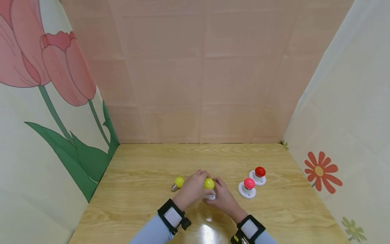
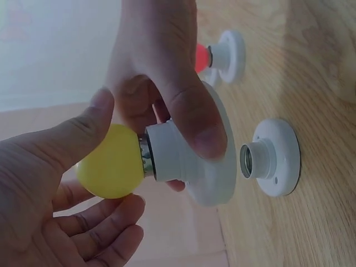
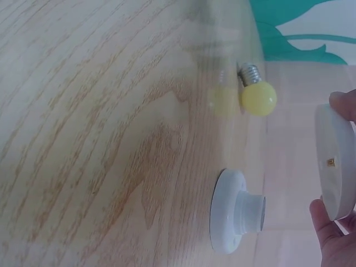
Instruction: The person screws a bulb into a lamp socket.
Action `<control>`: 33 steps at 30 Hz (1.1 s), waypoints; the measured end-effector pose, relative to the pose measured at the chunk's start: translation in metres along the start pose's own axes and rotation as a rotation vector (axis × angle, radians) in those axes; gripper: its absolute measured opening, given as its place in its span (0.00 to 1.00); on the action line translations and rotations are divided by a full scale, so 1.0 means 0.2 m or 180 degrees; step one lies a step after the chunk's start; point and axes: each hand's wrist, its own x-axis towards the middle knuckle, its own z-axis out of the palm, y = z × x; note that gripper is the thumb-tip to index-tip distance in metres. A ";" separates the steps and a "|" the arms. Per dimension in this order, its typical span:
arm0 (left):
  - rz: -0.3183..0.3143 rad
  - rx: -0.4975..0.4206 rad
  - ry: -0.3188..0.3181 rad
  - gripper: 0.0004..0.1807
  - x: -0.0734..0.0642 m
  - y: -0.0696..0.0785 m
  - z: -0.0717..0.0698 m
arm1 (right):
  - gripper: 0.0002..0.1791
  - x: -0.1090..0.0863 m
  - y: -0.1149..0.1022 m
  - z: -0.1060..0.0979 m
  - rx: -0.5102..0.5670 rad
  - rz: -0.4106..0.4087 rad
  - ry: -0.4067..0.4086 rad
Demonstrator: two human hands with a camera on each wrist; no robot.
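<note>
While left grip (image 1: 192,186) pinches yellow bulb (image 2: 108,164) partly in socket (image 2: 171,158), right grip (image 1: 224,199) clasps socket.

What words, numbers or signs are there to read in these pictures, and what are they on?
There are none I can read.
Held white lamp holder: a small brownish mark underneath, too small to tell if it's writing.
Yellow bulb screwed into it: no writing shows.
</note>
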 end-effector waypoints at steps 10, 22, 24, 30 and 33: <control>0.0332 -0.0098 -0.0278 0.37 0.02 -0.02 -0.03 | 0.42 0.00 0.00 -0.01 0.0015 -0.0185 0.0120; 0.0930 0.0227 -0.0419 0.32 0.01 -0.01 -0.07 | 0.41 0.00 -0.01 0.00 0.0007 -0.0140 0.0162; 0.0894 0.0199 -0.0411 0.32 0.00 -0.01 -0.08 | 0.41 0.00 -0.01 0.00 -0.0010 -0.0176 0.0164; 0.0615 0.0313 -0.0314 0.22 0.00 0.00 -0.07 | 0.40 -0.01 0.00 0.00 -0.0079 -0.0281 0.0181; 0.0466 0.0324 -0.0249 0.24 0.01 0.01 -0.06 | 0.39 -0.01 0.00 0.00 -0.0091 -0.0340 0.0214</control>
